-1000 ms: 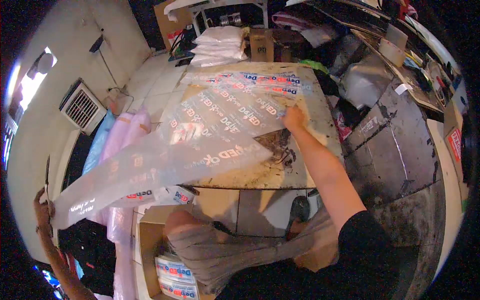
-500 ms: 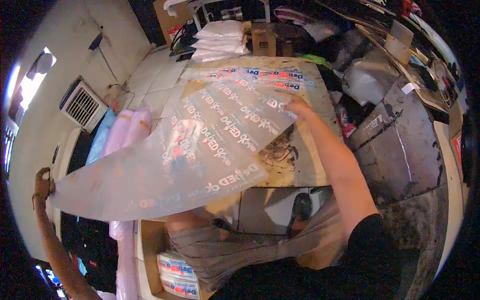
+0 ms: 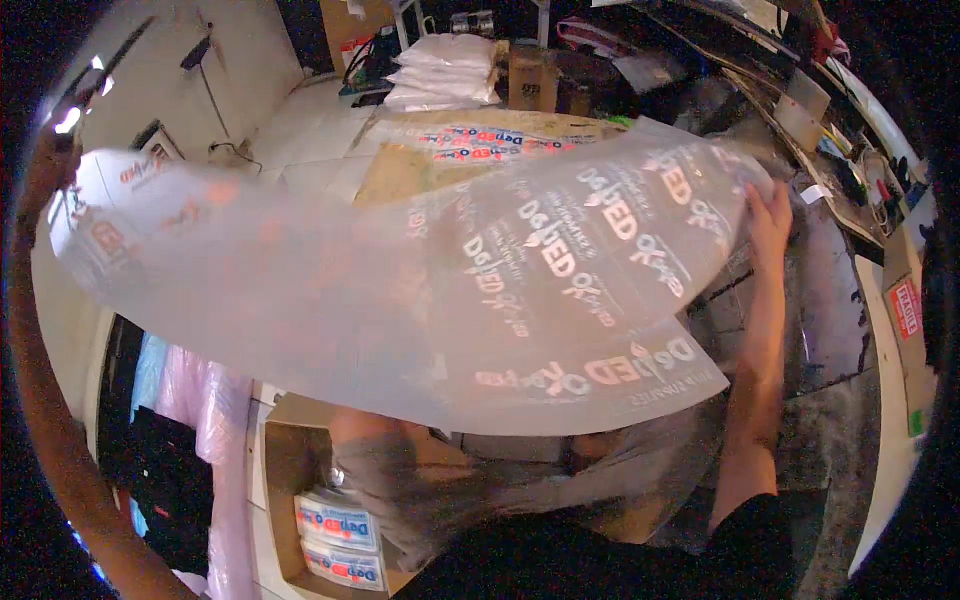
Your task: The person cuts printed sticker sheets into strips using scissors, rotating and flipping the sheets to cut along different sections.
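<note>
A large translucent plastic sheet (image 3: 330,310), printed with repeated lettering, stretches in the air between my two hands. At the far left, dark and near the view's rim, my left hand (image 3: 58,165) grips one end of it; its fingers show poorly. On the other side my right hand (image 3: 768,215) is closed on the sheet's right edge, thumb and fingers pinching it. The sheet sags in the middle above my lap and covers much of the worktable (image 3: 385,175). More printed plastic (image 3: 480,142) lies flat on the table's far part.
White packs (image 3: 440,75) are stacked beyond the table, beside a small brown box (image 3: 532,80). A cardboard box (image 3: 285,500) with printed packs (image 3: 340,535) stands by my legs. Pink plastic rolls (image 3: 225,410) lie to the left. A carton with a red label (image 3: 906,305) is at the right.
Both hands have spread farther apart and the sheet has risen between them. My left hand went up and outward; my right hand moved right, off the table's area.
</note>
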`<state>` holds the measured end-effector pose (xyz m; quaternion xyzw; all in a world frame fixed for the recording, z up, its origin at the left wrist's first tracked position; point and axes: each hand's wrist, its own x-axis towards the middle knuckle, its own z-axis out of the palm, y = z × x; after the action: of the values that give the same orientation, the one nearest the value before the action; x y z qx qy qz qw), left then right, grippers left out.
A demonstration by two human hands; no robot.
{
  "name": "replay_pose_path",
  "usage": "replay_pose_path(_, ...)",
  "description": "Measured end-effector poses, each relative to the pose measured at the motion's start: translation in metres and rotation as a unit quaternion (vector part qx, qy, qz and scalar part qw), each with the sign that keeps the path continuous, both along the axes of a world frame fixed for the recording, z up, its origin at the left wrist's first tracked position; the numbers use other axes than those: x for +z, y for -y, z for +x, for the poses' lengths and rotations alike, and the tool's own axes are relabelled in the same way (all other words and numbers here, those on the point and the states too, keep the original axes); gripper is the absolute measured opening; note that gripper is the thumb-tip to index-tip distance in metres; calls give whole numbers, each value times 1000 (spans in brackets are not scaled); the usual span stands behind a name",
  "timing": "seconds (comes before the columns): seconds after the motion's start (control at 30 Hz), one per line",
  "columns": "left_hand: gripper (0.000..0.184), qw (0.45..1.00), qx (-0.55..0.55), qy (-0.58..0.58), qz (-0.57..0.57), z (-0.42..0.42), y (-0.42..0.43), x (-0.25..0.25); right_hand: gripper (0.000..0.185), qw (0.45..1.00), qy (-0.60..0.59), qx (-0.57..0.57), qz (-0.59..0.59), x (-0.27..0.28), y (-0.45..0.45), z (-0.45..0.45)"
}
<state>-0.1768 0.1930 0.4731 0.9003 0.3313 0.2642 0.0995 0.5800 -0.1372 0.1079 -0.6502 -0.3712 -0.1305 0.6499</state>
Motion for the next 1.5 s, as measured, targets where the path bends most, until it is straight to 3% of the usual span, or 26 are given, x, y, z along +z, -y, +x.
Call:
replay_pose_path(0.07, 41, 997, 22, -32, 73, 5, 10, -13, 42, 996, 54, -73, 17, -13, 35, -17)
replay_pose_path(0.17, 45, 974, 135, -40, 177, -46, -40, -34, 36, 987, 19, -146, -71, -41, 78, -27)
replay_pose_path(0.2, 46, 963, 171, -52, 203, -60, -63, -47, 37, 992, -18, -107, -61, -60, 89, -31)
replay_pose_path(0.27, 49, 943, 220, -66, 241, -70, -100, -91, 39, 995, -86, -35, -37, -91, 104, -38)
replay_pose_path(0.3, 50, 941, 228, -59, 243, -66, -111, -117, 40, 981, -174, -48, -69, -91, 103, -59)
replay_pose_path(0.37, 53, 948, 220, -33, 229, -51, -125, -173, 48, 967, -228, -36, -107, -107, 109, -84)
replay_pose_path(0.4, 55, 954, 208, -15, 215, -41, -129, -201, 55, 974, -194, -9, -115, -131, 114, -79)
replay_pose_path(0.47, 59, 951, 209, -24, 228, -24, -138, -249, 59, 958, -239, -52, -151, -139, 108, -105)
replay_pose_path(0.5, 62, 940, 221, -52, 255, -15, -142, -269, 62, 959, -230, -16, -167, -137, 109, -113)
replay_pose_path(0.53, 66, 948, 236, -65, 203, -5, -125, -284, 65, 958, -221, 22, -183, -137, 112, -120)
replay_pose_path(0.6, 72, 952, 247, -72, 166, 6, -128, -318, 62, 966, -212, -6, -146, -150, 115, -128)
replay_pose_path(0.7, 78, 948, 259, -95, 161, 8, -138, -350, 67, 963, -40, -145, -225, -152, 118, -130)
replay_pose_path(0.8, 78, 953, 229, -64, 190, 3, -144, -364, 66, 970, -80, -26, -229, -153, 127, -112)
replay_pose_path(0.9, 79, 959, 208, -51, 183, 12, -149, -360, 51, 957, -154, -19, -244, -167, 129, -92)
replay_pose_path(1.0, 79, 968, 198, -51, 149, 39, -165, -372, 38, 930, -10, -104, -352, -132, 123, -86)
replay_pose_path(1.1, 78, 981, 154, -44, 114, 50, -178, -370, 34, 943, 2, -139, -301, -95, 109, -111)
replay_pose_path(1.2, 77, 985, 148, -32, 78, 71, -127, -345, 36, 932, 52, -133, -333, -63, 96, -112)
replay_pose_path(1.3, 79, 982, 158, -36, 101, 82, -81, -332, 36, 953, 46, -108, -279, -51, 85, -100)
replay_pose_path(1.4, 80, 986, 120, -57, 98, 98, -60, -315, 38, 938, 184, -135, -260, -26, 62, -102)
replay_pose_path(1.5, 79, 992, 94, -34, 83, 119, -37, -300, 39, 920, 249, -139, -269, 37, 31, -149)
